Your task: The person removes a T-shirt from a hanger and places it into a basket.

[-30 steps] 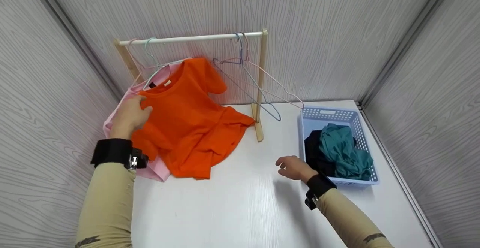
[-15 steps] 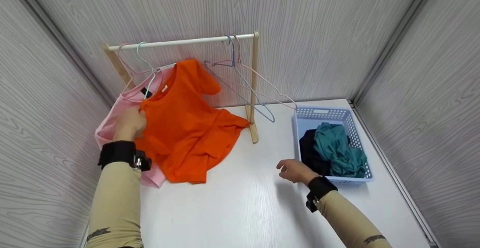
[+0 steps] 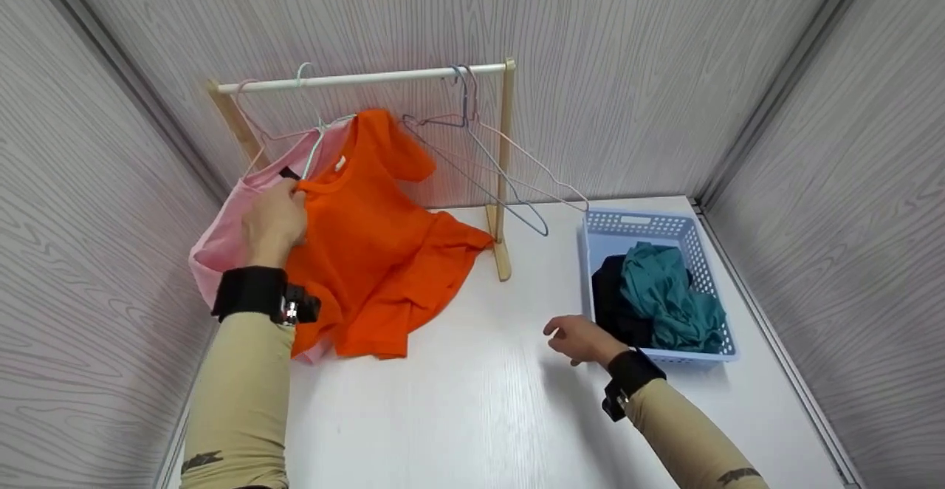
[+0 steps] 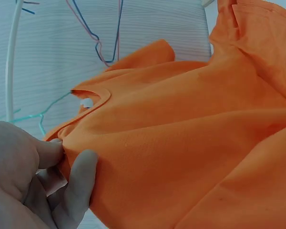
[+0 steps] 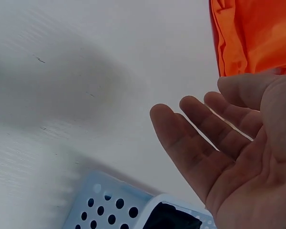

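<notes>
My left hand (image 3: 275, 221) pinches an orange T-shirt (image 3: 376, 230) at the shoulder beside its neckline. Inside that neckline sits a mint-green hanger (image 3: 314, 151), its hook up at the white rail (image 3: 369, 77). The left wrist view shows thumb and fingers gathering the orange cloth close to the hanger's arm. Behind the T-shirt a pink garment (image 3: 221, 241) hangs on a pink hanger (image 3: 255, 125). My right hand (image 3: 583, 337), loosely curled and holding nothing, hovers above the white table left of the basket; its palm and fingers show in the right wrist view.
Blue (image 3: 509, 182) and pink (image 3: 557, 179) bare hangers hang at the rail's right end, by a wooden post (image 3: 505, 142). A light-blue perforated basket (image 3: 642, 219) at right holds teal cloth (image 3: 668, 297) and black cloth (image 3: 619, 304). Grey wood-grain walls enclose the table.
My left hand has gone from loose fingers at the orange T-shirt's shoulder to pinching it. The mint hanger's hook now stands higher over the rail. My right hand has hardly moved.
</notes>
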Available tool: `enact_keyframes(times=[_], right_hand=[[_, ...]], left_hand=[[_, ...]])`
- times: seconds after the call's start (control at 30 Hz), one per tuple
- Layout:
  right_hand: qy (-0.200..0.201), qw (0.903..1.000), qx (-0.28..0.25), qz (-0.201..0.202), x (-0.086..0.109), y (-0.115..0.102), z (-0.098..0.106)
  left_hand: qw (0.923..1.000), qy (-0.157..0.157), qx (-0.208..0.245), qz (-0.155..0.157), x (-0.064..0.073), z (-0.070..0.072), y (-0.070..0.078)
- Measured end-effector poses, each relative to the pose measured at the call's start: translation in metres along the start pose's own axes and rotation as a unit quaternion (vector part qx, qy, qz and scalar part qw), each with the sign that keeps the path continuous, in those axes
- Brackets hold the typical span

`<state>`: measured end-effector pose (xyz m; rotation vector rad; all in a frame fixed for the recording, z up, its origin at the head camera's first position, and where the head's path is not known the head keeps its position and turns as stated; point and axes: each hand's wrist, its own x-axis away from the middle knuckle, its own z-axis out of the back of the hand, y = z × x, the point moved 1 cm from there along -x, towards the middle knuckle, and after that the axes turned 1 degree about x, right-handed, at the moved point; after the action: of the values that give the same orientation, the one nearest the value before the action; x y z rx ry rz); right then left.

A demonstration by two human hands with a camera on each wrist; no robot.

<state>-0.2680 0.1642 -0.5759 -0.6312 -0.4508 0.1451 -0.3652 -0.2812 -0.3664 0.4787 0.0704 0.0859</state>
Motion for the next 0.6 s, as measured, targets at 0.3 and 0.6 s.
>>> enact_keyframes(times=[0.3,0.6], right_hand=[[-0.015,0.9997,-0.002,-0.017,0.001,0.001,-0.001],[-0.016,0.9997,0.011,0.015,-0.001,0.0,0.006]], left_hand=[[0.9971,0.062,-0.033,-0.031,0.018,0.032,-0.012],[0.9961,-0.009,-0.029,-0.083,0.037,0.034,-0.043]])
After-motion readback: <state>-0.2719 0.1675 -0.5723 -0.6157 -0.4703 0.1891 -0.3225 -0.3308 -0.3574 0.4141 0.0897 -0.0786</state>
